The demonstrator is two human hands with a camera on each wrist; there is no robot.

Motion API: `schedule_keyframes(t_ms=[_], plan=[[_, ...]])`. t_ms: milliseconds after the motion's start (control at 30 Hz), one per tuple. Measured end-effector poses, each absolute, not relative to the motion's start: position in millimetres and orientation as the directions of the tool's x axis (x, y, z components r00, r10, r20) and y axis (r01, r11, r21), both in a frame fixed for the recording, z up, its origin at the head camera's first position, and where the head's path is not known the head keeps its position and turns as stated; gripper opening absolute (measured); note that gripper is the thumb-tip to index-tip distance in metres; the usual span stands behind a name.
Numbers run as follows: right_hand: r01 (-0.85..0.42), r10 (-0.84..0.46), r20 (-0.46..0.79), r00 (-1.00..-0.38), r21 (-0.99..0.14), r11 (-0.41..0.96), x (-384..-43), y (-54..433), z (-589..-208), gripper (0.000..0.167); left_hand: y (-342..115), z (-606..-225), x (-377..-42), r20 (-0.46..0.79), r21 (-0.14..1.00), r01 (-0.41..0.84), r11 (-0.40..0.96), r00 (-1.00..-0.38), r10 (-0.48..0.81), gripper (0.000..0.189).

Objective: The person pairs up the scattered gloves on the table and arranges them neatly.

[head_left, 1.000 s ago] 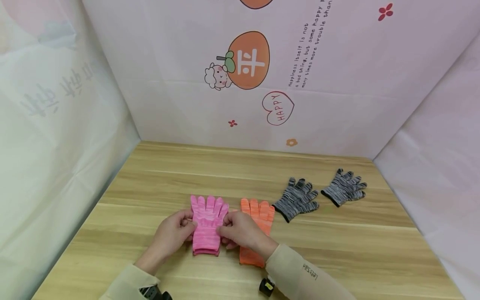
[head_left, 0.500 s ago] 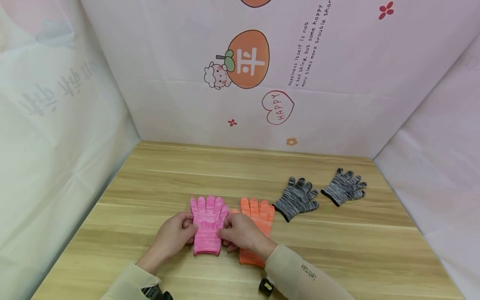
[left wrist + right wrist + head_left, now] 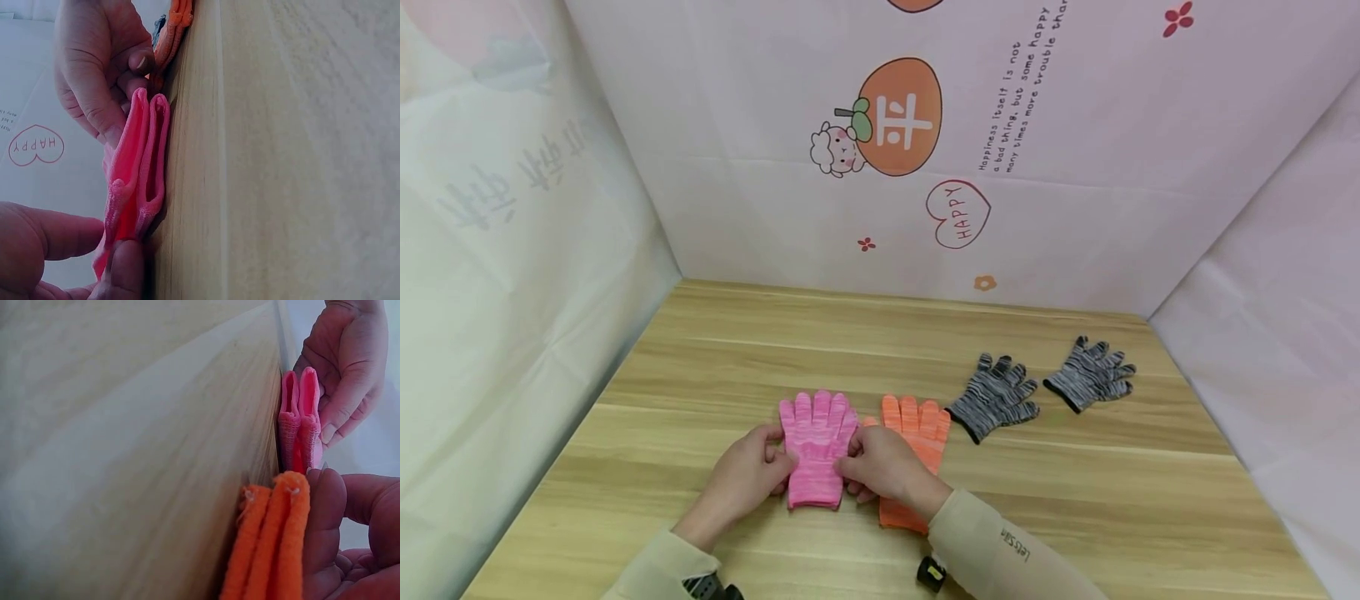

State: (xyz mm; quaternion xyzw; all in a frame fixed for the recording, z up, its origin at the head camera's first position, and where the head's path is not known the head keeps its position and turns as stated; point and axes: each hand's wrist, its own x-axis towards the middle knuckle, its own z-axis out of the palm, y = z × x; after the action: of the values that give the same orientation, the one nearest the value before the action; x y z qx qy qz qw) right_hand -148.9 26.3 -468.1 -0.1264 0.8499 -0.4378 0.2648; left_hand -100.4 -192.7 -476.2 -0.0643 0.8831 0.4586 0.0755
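Observation:
Two pink knit gloves (image 3: 814, 479) lie one on top of the other on the table, fingers pointing away; both cuffs (image 3: 145, 162) show in the left wrist view. My left hand (image 3: 750, 467) pinches the upper glove's left edge between thumb and finger. On the opposite edge, my right hand (image 3: 883, 462) pinches it near the thumb side. The right wrist view shows my left hand (image 3: 353, 362) across the stacked cuffs (image 3: 300, 412). Orange gloves (image 3: 921, 425), also stacked, lie partly hidden under my right hand and wrist.
Two grey-and-black knit gloves lie apart at the back right, the nearer one (image 3: 992, 398) close to the orange pair and the other (image 3: 1090, 375) farther right. Printed cloth walls (image 3: 760, 225) border the wooden table (image 3: 1075, 500) at the back and both sides.
The upper pink glove's cuff has shifted slightly to the right and now covers the lower cuff more evenly in the head view. My hands keep their hold and have barely moved.

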Motion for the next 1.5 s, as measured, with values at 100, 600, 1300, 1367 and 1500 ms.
schedule_keyframes(t_ms=[100, 600, 1300, 1367, 1500], plan=[[0.036, -0.44, -0.348, -0.828, -0.816, 0.578, -148.9, 26.3, -467.2, 0.019, -192.1, -476.2, -100.6, -0.205, 0.801, -0.191, 0.567, -0.978, -0.039, 0.056], [0.005, -0.435, -0.325, -0.84, -0.806, 0.592, -149.9, 26.9, -467.2, 0.018, -191.1, -477.5, -103.0, -0.188, 0.781, -0.16, 0.604, -0.982, -0.017, 0.063], [-0.027, -0.439, -0.319, -0.84, -0.784, 0.621, -148.7, 24.4, -470.0, 0.021, -157.2, -465.7, -86.8, 0.172, 0.468, 0.325, 0.822, -0.946, 0.276, 0.012], [-0.021, -0.441, -0.321, -0.838, -0.789, 0.614, -149.8, 26.1, -469.8, 0.02, -156.6, -467.4, -86.3, 0.172, 0.463, 0.331, 0.822, -0.944, 0.282, 0.012], [-0.008, -0.442, -0.33, -0.834, -0.795, 0.607, -155.8, 33.2, -467.6, 0.019, -155.9, -470.2, -85.5, 0.162, 0.456, 0.327, 0.828, -0.945, 0.284, 0.013]])
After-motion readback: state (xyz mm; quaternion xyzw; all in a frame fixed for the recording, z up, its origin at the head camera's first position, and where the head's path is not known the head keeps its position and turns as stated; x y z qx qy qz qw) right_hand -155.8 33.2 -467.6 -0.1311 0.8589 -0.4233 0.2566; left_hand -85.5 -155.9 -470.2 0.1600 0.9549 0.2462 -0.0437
